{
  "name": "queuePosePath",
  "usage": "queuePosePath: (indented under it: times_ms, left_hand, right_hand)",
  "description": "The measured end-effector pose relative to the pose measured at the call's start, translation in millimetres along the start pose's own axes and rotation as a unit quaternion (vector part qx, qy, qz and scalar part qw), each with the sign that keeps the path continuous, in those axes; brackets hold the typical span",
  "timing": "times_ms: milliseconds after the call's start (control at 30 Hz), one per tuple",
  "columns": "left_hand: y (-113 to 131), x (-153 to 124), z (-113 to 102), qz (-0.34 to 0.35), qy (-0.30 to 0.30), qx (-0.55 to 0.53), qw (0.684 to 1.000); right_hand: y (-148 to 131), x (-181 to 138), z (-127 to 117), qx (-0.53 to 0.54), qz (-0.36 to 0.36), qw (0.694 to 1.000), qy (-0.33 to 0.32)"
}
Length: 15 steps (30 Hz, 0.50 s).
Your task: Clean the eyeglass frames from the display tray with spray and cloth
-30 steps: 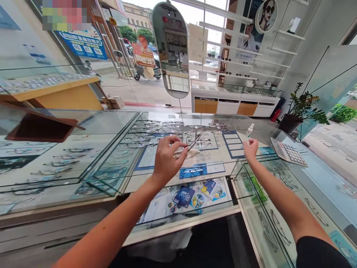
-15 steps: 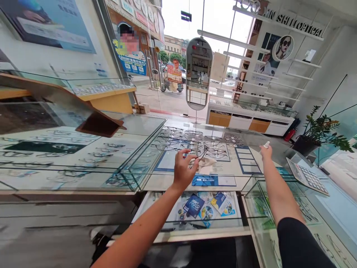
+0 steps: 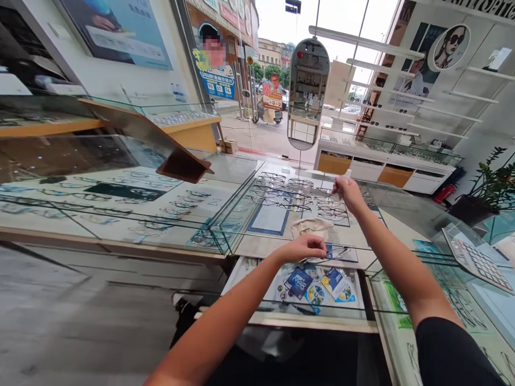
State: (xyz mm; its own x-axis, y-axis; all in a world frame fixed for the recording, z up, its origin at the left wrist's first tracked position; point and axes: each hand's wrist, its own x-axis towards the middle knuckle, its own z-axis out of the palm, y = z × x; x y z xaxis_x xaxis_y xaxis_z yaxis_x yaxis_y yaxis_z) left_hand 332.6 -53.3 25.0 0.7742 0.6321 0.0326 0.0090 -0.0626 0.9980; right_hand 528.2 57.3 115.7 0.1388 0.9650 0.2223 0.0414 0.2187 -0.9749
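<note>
My left hand [image 3: 308, 248] is closed on a pair of eyeglasses [image 3: 338, 252], held low above the front of the glass counter. Just beyond it lies a crumpled beige cloth [image 3: 311, 227]. My right hand [image 3: 348, 192] is raised over the right side of the counter, fingers wrapped around a small white bottle [image 3: 348, 173]; only its tip shows. Several eyeglass frames [image 3: 277, 187] stand in rows on the counter, left of and below my right hand. A blue-edged white tray [image 3: 269, 217] lies in front of them.
An open drawer [image 3: 257, 281] with leaflets [image 3: 300, 282] juts out below the counter. Glass display cases [image 3: 132, 214] flank it. A calculator [image 3: 478, 260] is at right. A brown board-like object [image 3: 153, 142] overhangs the left case. An oval mirror [image 3: 308, 96] stands beyond.
My left hand has come down and nearer with the eyeglasses, uncovering the cloth. My right hand has swung left with the bottle, over the frames. The view has turned left.
</note>
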Motion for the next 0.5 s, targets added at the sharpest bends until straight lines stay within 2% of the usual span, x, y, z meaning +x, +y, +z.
queuePosePath:
  times_ms: [100,167,233,333,433,500]
  left_hand:
    - [2,1,6,-0.035,-0.043,0.026,0.998]
    - [4,2,10,-0.051,-0.051,0.048,0.996]
    - [5,3,14,-0.062,-0.064,0.061,0.994]
    - [0,3,19,-0.073,-0.079,0.084,0.991]
    - [-13,4,21,-0.083,-0.033,0.147,0.985]
    - [-24,3,21,-0.089,0.002,0.191,0.978]
  right_hand:
    - [-8,-14,57,-0.026,-0.011,0.980,-0.199]
    - [-7,-24,90,-0.072,-0.028,0.961,-0.265]
    - [-2,-33,118,-0.130,-0.063,0.946,-0.289]
    - [13,-42,151,-0.203,-0.101,0.929,-0.292]
    - [29,-48,173,-0.256,-0.106,0.911,-0.305]
    - [39,-50,184,-0.272,-0.105,0.912,-0.290]
